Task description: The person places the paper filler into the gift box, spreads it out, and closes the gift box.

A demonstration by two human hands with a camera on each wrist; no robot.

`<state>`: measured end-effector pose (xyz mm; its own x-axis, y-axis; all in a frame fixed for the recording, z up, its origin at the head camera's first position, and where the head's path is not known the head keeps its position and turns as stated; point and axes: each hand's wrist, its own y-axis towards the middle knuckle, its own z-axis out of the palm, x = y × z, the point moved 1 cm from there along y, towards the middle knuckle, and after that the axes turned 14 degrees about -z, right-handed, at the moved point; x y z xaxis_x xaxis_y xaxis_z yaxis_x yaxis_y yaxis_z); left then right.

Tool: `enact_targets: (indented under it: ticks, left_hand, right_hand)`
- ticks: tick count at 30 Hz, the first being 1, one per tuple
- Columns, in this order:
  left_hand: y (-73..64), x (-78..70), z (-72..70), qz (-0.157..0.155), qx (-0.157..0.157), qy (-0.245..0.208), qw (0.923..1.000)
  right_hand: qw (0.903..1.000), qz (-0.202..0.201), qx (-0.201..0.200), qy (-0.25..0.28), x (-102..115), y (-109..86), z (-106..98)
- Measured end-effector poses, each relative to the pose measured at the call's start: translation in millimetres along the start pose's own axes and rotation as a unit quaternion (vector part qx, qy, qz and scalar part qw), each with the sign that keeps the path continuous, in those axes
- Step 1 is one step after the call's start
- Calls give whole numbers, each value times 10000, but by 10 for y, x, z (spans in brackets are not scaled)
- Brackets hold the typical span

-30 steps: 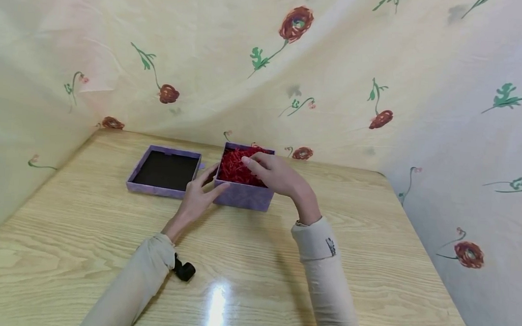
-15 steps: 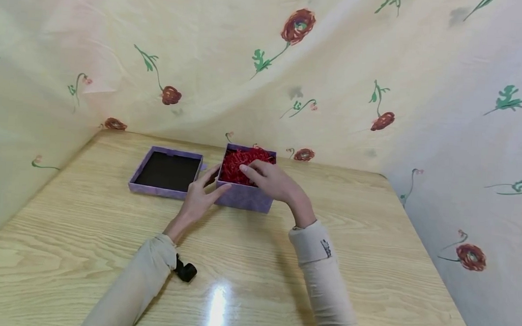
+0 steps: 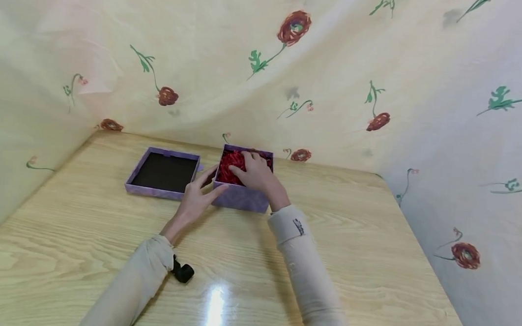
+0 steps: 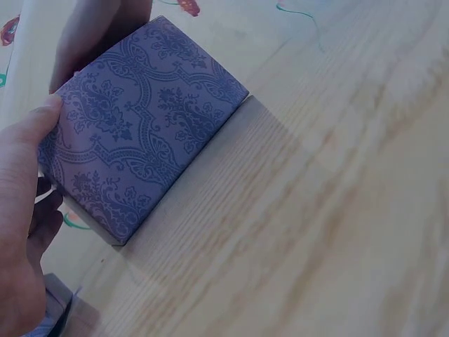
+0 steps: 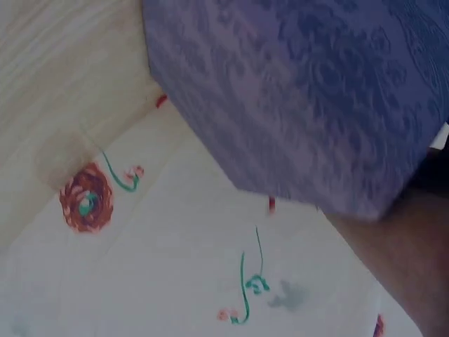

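Observation:
A purple patterned gift box (image 3: 243, 197) stands near the back of the table, filled with red shredded paper (image 3: 229, 161). My left hand (image 3: 194, 199) holds its near left corner, thumb on the front face and fingers along the left side. In the left wrist view, the thumb of that left hand (image 4: 24, 154) lies at the top edge of the damask-patterned box (image 4: 144, 126). Over the box's opening, my right hand (image 3: 259, 174) presses on the shredded paper with spread fingers. The right wrist view shows mostly the box's outer side (image 5: 295, 91), its fingers hidden.
Left of the box lies its purple lid (image 3: 165, 172), black inside facing up. Flower-printed cloth (image 3: 230, 82) hangs behind and along both sides of the wooden table (image 3: 238, 260). A small black device (image 3: 183, 272) sits at my left wrist.
My right hand has moved left and farther in over the box, its bunched fingers now spread out on the shredded paper. The left hand, box and lid keep their places.

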<state>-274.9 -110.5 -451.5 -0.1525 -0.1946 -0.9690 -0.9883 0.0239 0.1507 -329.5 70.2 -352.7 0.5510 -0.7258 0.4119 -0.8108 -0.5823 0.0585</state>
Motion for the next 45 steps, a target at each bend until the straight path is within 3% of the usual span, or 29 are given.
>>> enact_targets:
  ticks: [4,9,14,18,25,28,33,37,41,45]
  left_hand:
    - [-6,8,18,-1,69,-37,10000]
    - [-6,9,33,11,73,-105,9999]
    - [-7,6,30,-42,141,-180,9997]
    - [-3,14,15,-64,108,-140,9998]
    - [16,17,-11,131,7,12,9999]
    - [14,13,-17,195,-29,38,9998]
    - [4,26,-13,144,-2,37,9999]
    - [7,36,3,159,13,30,9999]
    - [6,33,10,138,23,-19,9999]
    - [-2,34,2,149,38,-54,9999]
  right_hand:
    - [9979,237,552,223,-49,63,80]
    - [9944,260,869,550,-122,117,104]
    - [9921,216,1154,435,-153,141,93]
    - [9960,62,858,249,-94,113,37]
    - [9990,185,-363,185,28,18,-77]
    - [9976,315,-603,136,56,39,-55]
    - [9967,720,-338,-157,31,118,80]
    - [9954,946,-134,18,-23,173,166]
    - [9950,970,83,232,-59,217,177]
    - [9959,800,409,-54,-81,274,205]
